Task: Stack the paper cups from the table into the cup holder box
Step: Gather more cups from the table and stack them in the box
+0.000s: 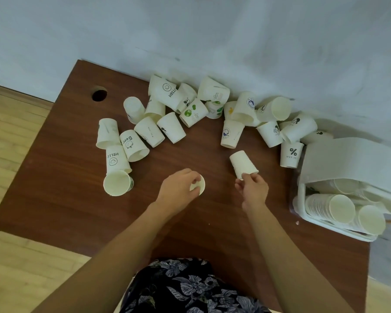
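Note:
Several white paper cups (pixel 171 127) lie and stand scattered across the far half of the brown table (pixel 66 199), most upside down, some printed. My left hand (pixel 178 188) grips one white cup (pixel 201 185) from above near the table's middle; the hand hides most of it. My right hand (pixel 253 188) pinches the rim of a plain upside-down cup (pixel 243 163), which leans away from me. The white cup holder box (pixel 339 224) sits at the table's right edge with rows of nested cups (pixel 341 207) lying inside, mouths toward me.
A round cable hole (pixel 99 94) is in the table's far left corner. A white wall runs along the table's far side. A white flap (pixel 348 159) of the box rises behind the stacked rows. Wooden floor shows at the left.

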`<act>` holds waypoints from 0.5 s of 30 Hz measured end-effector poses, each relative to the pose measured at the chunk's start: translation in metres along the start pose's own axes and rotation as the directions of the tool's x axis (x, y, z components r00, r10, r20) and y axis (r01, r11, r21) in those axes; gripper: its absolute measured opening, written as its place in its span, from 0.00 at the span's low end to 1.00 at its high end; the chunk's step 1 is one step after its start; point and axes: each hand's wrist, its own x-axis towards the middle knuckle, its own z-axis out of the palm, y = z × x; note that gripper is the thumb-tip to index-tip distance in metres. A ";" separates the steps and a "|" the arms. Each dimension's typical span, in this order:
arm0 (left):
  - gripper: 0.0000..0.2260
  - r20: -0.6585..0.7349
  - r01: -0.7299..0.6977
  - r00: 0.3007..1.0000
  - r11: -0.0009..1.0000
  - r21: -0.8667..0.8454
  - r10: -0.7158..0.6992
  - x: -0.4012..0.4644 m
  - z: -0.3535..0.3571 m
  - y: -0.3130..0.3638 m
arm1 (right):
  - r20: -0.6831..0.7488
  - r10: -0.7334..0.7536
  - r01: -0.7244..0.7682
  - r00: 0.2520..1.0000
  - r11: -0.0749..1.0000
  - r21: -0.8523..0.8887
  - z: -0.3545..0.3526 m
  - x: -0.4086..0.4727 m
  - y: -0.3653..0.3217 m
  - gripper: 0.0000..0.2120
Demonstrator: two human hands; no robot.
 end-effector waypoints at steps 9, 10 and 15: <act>0.04 0.079 0.091 0.991 0.969 0.230 -0.112 0.000 0.025 0.024 | 0.103 -0.332 0.346 0.938 0.863 -0.367 -0.041 -0.045 0.012 0.09; 0.04 0.052 0.079 0.994 0.974 0.212 -0.092 0.000 0.026 0.026 | 0.119 -0.364 0.381 0.924 0.843 -0.379 -0.048 -0.048 0.013 0.09; 0.04 -0.043 -0.020 0.999 0.994 0.112 0.025 -0.001 0.025 0.056 | 0.135 -0.507 0.513 0.851 0.751 -0.415 -0.089 -0.062 0.008 0.08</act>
